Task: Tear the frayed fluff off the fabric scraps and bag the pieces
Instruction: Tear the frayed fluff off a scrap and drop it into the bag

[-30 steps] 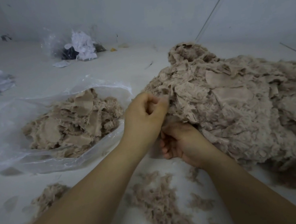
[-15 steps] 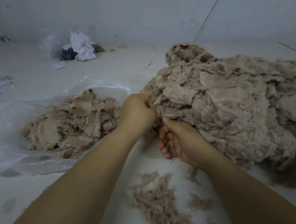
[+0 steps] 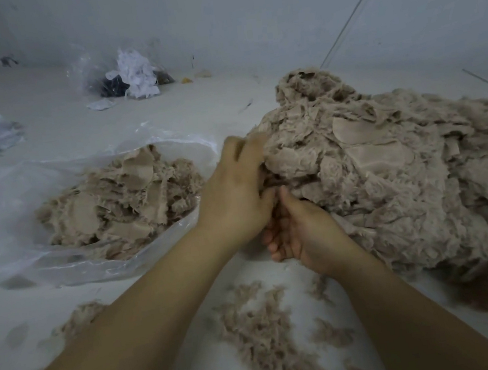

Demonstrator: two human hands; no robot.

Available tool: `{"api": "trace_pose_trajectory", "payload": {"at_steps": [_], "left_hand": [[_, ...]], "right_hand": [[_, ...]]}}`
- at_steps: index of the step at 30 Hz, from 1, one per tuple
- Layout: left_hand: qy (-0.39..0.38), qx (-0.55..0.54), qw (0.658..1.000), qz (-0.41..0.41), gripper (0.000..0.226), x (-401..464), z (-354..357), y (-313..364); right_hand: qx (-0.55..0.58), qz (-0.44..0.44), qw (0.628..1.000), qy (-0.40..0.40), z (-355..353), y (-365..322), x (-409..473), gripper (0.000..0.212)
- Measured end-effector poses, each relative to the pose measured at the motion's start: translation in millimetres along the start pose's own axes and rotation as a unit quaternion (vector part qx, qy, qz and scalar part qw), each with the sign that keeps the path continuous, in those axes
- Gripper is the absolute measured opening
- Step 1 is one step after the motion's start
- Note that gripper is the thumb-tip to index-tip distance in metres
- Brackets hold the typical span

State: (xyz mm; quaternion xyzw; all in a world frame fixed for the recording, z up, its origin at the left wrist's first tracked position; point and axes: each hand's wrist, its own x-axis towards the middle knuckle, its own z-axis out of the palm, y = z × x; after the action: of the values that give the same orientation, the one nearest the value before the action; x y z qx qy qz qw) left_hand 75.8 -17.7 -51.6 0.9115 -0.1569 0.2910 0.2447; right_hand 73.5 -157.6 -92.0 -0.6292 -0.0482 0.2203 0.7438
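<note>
The left hand [image 3: 239,191] reaches into the near edge of the big heap of beige, fluffy fabric scraps [image 3: 391,184], its fingers spread and dug among the pieces, seemingly picking out the next one, though whether they have closed on a scrap I cannot tell; the right hand [image 3: 297,233] waits just below, palm turned up, fingers loosely curled, with nothing clearly in it, likely ready to take the other end for tearing; the clear plastic bag [image 3: 17,214] lies open close on the left, beige trimmed pieces [image 3: 121,207] already inside, handy for dropping; torn beige fluff [image 3: 254,323] litters the pale bench [image 3: 57,122] near the forearms, where it falls.
</note>
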Motion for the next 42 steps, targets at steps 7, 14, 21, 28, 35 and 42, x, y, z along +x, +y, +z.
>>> {"api": "trace_pose_trajectory", "payload": {"at_steps": [7, 14, 21, 28, 35, 42], "left_hand": [[-0.064, -0.031, 0.994, 0.080, 0.015, 14, -1, 2], [-0.078, -0.053, 0.996, 0.005, 0.037, -29, 1, -28], [-0.004, -0.326, 0.908, -0.265, 0.025, -39, 0, -5], [0.001, -0.607, 0.717, -0.344, 0.017, -55, 2, -6], [0.038, -0.539, 0.785, -0.304, 0.006, -58, 8, -19], [-0.010, -0.463, 0.820, -0.336, 0.021, -61, 8, -17]], "right_hand": [[0.011, 0.005, 1.000, 0.001, 2, -3, -3, 0.068], [0.013, 0.012, 1.000, -0.004, 1, -3, 0, 0.062], [-0.028, -0.024, 0.999, -0.034, 4, -1, -2, 0.050], [-0.061, -0.039, 0.997, -0.029, 4, 1, -3, 0.038], [-0.051, -0.057, 0.996, -0.039, 2, 4, 0, 0.019], [-0.029, -0.047, 0.998, -0.003, 2, 6, 5, 0.024]]}}
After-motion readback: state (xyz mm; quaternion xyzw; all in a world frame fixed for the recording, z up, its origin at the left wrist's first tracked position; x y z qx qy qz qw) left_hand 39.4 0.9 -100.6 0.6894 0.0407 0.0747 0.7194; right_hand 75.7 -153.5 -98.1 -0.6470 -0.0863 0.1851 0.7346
